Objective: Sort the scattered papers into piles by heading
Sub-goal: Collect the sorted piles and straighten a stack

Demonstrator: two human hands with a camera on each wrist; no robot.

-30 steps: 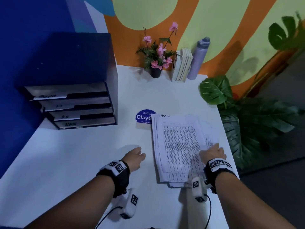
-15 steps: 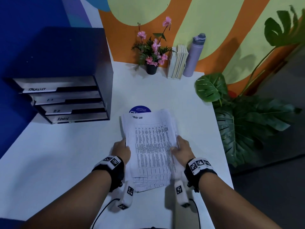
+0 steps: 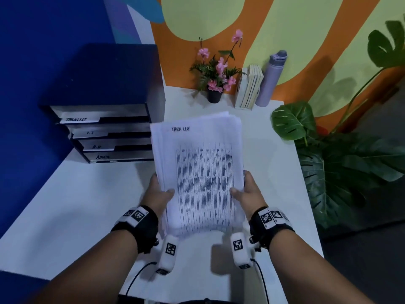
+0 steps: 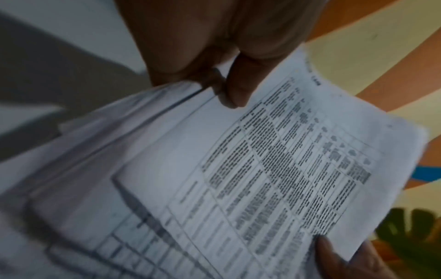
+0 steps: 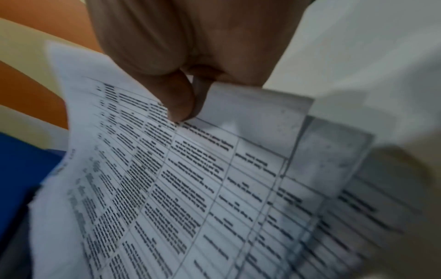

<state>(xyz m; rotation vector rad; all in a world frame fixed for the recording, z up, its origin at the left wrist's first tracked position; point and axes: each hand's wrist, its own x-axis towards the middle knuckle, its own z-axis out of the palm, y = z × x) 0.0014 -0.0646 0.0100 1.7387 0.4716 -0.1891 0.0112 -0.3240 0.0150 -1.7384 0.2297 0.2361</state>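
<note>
— Where was the stack of papers (image 3: 198, 172) kept?
— Above the desk (image 3: 87, 205), pinched at its side edges by the left hand (image 3: 158, 195) and right hand (image 3: 246, 191), thumbs on top.
— What was risked?
— Loosely aligned lower sheets could be slipped out and scattered.

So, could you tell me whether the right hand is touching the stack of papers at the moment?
Touching. In the right wrist view the right hand presses its thumb onto the top sheet of the stack of papers, and the head view shows it gripping the stack's right edge.
</note>
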